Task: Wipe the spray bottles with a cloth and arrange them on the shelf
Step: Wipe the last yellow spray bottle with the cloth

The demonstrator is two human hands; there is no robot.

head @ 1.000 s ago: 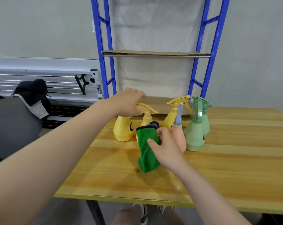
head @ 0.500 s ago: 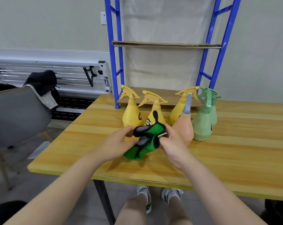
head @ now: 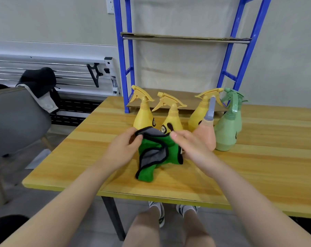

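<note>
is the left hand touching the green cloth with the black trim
Touching. The head view shows the left hand pinching the top edge of the green cloth with black trim between thumb and fingers, its grey underside folded over at the grip.

The cloth (head: 158, 154) is green with black edging and a grey reverse side; it is crumpled and held above the table (head: 258, 166), with one corner hanging down. Behind it, three yellow spray bottles (head: 144, 116) (head: 172, 120) (head: 199, 116) stand upright in a row. A pink spray bottle (head: 207, 134) with a grey nozzle stands to their right. Beside it stands a green spray bottle (head: 226, 134); a second green bottle (head: 239, 113) appears to stand directly behind it. The blue-framed shelf (head: 185, 37) stands at the rear.
</note>
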